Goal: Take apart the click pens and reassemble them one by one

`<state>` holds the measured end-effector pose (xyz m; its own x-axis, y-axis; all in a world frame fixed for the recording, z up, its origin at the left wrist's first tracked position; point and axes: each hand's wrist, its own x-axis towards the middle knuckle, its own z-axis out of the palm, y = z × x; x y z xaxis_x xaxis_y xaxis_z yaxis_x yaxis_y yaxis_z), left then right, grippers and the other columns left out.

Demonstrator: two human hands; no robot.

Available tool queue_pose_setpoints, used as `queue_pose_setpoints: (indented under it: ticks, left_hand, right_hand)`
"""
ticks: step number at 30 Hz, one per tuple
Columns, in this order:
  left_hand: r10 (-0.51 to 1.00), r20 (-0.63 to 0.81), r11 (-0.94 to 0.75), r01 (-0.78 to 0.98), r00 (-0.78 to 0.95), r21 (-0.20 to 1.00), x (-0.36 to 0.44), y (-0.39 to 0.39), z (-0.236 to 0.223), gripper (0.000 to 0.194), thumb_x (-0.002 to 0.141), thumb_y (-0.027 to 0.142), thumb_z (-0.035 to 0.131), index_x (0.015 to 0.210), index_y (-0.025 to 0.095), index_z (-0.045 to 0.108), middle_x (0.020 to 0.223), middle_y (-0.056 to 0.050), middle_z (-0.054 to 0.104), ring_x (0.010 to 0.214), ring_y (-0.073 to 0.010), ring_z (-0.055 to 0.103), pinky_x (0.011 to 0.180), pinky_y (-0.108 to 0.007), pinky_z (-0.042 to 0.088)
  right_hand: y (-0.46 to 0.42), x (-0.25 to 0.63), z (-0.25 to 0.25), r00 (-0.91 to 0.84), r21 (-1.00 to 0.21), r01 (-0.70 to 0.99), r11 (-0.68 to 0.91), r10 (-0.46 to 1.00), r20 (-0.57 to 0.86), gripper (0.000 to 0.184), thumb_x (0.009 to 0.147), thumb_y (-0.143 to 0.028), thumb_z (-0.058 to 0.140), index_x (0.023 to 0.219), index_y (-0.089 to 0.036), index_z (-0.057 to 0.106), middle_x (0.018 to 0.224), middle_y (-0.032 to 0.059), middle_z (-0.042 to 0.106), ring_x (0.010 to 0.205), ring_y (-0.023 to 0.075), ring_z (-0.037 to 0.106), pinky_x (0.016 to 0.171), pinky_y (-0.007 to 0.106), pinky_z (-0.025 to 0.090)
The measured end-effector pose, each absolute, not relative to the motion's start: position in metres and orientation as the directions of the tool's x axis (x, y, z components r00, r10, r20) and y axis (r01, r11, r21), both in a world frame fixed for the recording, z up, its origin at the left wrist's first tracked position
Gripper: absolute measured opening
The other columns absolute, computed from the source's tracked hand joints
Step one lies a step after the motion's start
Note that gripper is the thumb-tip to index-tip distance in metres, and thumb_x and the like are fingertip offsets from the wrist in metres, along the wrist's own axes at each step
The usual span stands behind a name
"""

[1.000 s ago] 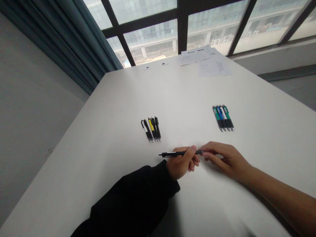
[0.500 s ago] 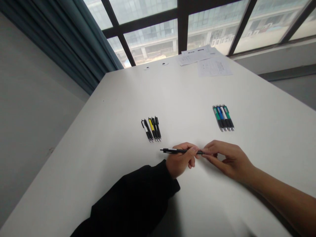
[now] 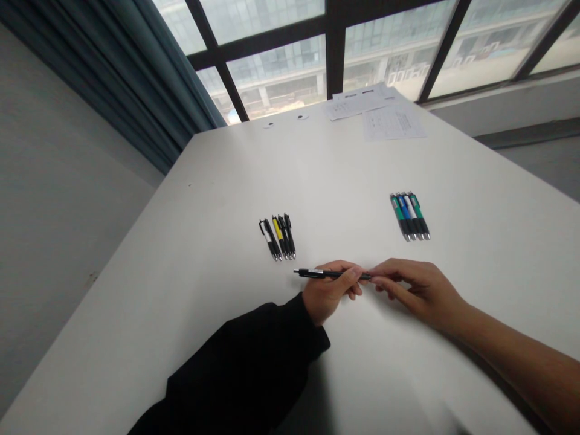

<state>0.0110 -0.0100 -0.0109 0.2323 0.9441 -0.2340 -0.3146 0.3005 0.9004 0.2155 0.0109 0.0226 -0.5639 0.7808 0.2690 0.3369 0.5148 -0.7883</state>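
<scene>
The left hand [image 3: 330, 294], in a black sleeve [image 3: 235, 362], has its fingers [image 3: 350, 284] curled around the barrel of a slim black pen [image 3: 327, 273], which lies nearly level above the white bench [image 3: 217, 181] and is not resting on it. The thumb and fingertips [image 3: 378, 279] of the right hand [image 3: 419, 290] pinch the pen's other end, just beside the left hand's fingers, so both hands are grasping the one pen. Its far end sticks out to the left of the left fingers. Beyond those fingers, well apart from them, lies a tight row of pens with black, white and yellow barrels [image 3: 277, 237]. Beyond the right fingers and further off lies a second row, with green, blue and white barrels [image 3: 409, 216]. Loose printed papers [image 3: 393, 123] lie at the bench's far end, well beyond both rows, in front of a large window [image 3: 281, 60].
</scene>
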Motion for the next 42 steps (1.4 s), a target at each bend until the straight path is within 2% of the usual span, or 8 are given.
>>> queue_pose_setpoints:
  ticks: [6,15,19,23,30,34,38,42]
  left_hand:
    - [0.930,-0.296,0.361,-0.389,0.217,0.848,0.013,-0.009,-0.006,0.049,0.073,0.057,0.080,0.082,0.010,0.069,0.073,-0.007,0.071,0.061,-0.0123,0.063,0.054,-0.023,0.042]
    - [0.913,-0.352,0.408,-0.516,0.208,0.753,0.014,-0.008,-0.004,0.047,0.066,0.047,0.089,0.080,0.012,0.062,0.079,-0.008,0.074,0.063,-0.0131,0.066,0.058,-0.023,0.046]
    - [0.911,-0.363,0.410,-0.530,0.196,0.742,0.014,-0.007,-0.004,0.046,0.065,0.046,0.089,0.080,0.013,0.061,0.077,-0.006,0.073,0.062,-0.0124,0.066,0.059,-0.024,0.046]
    - [0.913,-0.356,0.407,-0.518,0.200,0.752,0.014,-0.007,-0.004,0.044,0.068,0.045,0.087,0.080,0.013,0.061,0.080,-0.008,0.074,0.063,-0.0125,0.065,0.059,-0.024,0.046]
    - [0.917,-0.348,0.397,-0.501,0.193,0.769,0.014,-0.007,-0.002,0.046,0.068,0.048,0.087,0.080,0.013,0.061,0.082,-0.009,0.074,0.062,-0.0120,0.064,0.058,-0.024,0.044]
    - [0.921,-0.337,0.389,-0.502,0.195,0.772,0.013,-0.007,-0.004,0.047,0.067,0.049,0.088,0.081,0.012,0.062,0.083,-0.009,0.075,0.063,-0.0116,0.065,0.058,-0.023,0.044]
    - [0.928,-0.306,0.373,-0.497,0.214,0.783,0.012,-0.008,-0.005,0.045,0.071,0.048,0.087,0.083,0.012,0.063,0.086,-0.010,0.075,0.065,-0.0114,0.065,0.060,-0.023,0.044]
    - [0.921,-0.301,0.387,-0.491,0.247,0.780,0.011,-0.009,-0.004,0.048,0.067,0.048,0.090,0.085,0.011,0.066,0.086,-0.010,0.075,0.067,-0.0128,0.067,0.062,-0.024,0.046]
  right_hand:
    - [0.014,0.215,0.021,-0.535,-0.747,0.315,0.585,0.760,0.369,0.010,0.094,-0.019,0.063,0.100,-0.022,0.070,0.091,0.0053,0.073,0.073,0.0146,0.066,0.061,0.026,0.053]
    - [0.012,0.215,0.023,-0.569,-0.775,0.262,0.575,0.741,0.358,0.014,0.094,-0.016,0.062,0.104,-0.022,0.068,0.088,0.0048,0.068,0.070,0.0144,0.062,0.061,0.027,0.052]
    - [0.015,0.216,0.019,-0.544,-0.761,0.359,0.541,0.783,0.301,0.011,0.093,-0.017,0.060,0.099,-0.021,0.068,0.088,0.0059,0.066,0.067,0.0149,0.060,0.059,0.028,0.051]
    - [0.020,0.217,0.010,-0.521,-0.676,0.510,0.532,0.816,0.249,0.013,0.091,-0.019,0.059,0.098,-0.019,0.070,0.089,0.0061,0.065,0.061,0.0137,0.059,0.055,0.028,0.049]
    - [0.025,0.220,0.005,-0.525,-0.584,0.614,0.532,0.827,0.202,0.020,0.093,-0.022,0.058,0.110,-0.018,0.070,0.095,0.0082,0.066,0.068,0.0166,0.063,0.066,0.033,0.053]
    - [0.021,0.220,0.013,-0.543,-0.608,0.538,0.584,0.792,0.279,0.024,0.094,-0.024,0.060,0.116,-0.018,0.066,0.089,0.0069,0.064,0.063,0.0149,0.057,0.059,0.030,0.050]
    - [0.016,0.219,0.018,-0.580,-0.666,0.394,0.634,0.733,0.355,0.022,0.095,-0.024,0.062,0.116,-0.022,0.066,0.092,0.0078,0.066,0.068,0.0163,0.059,0.059,0.029,0.052]
    - [0.015,0.216,0.018,-0.583,-0.660,0.347,0.666,0.705,0.405,0.020,0.095,-0.023,0.062,0.114,-0.024,0.070,0.093,0.0078,0.070,0.066,0.0149,0.061,0.058,0.027,0.053]
